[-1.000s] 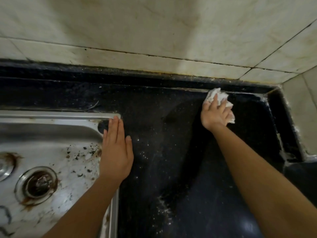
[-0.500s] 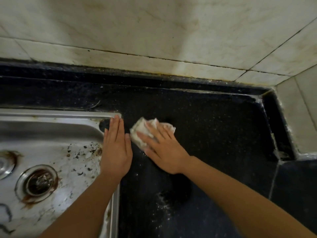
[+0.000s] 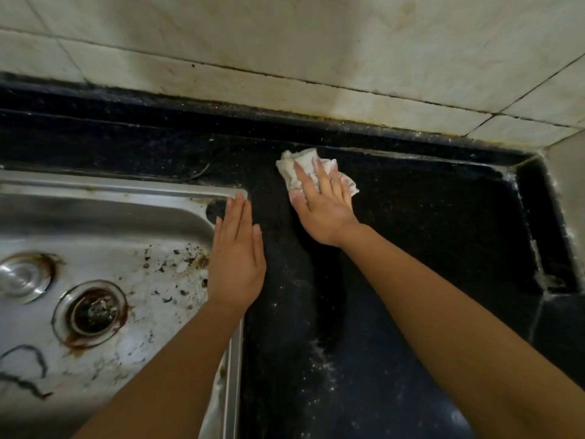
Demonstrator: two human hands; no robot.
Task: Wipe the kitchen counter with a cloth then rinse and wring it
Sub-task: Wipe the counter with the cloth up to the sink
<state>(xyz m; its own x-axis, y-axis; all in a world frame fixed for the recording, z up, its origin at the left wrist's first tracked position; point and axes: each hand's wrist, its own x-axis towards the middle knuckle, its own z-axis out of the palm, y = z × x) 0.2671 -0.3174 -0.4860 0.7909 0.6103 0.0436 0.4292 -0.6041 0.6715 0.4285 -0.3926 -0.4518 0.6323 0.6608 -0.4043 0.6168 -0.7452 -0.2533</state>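
2 hands share the work in the head view, 1 wiping and 1 bracing. The right hand [image 3: 323,210] lies flat on the white cloth [image 3: 294,169], fingers straight and spread, pressing rather than gripping; the crumpled cloth shows beyond the fingertips and at either side of them. Cloth and hand sit on the black counter [image 3: 427,236] near its back edge, just below the raised black lip under the tiled wall [image 3: 285,42], a place where grime would be expected to collect. A flat palm probably spreads pressure over the wad so that it drags dirt along instead of rolling. The left hand [image 3: 235,258] is likewise flat, fingers straight and together, holding nothing; it rests along the right rim of the steel sink [image 3: 126,185], near the rim's back corner, likely as a support while the body leans toward the wall. White specks [image 3: 323,353] lie on the counter nearer the camera, so wiping appears unfinished. Dark debris [image 3: 177,258] lies in the sink basin between the drain [image 3: 91,312] and the left hand, where rinsing and wringing would presumably follow.
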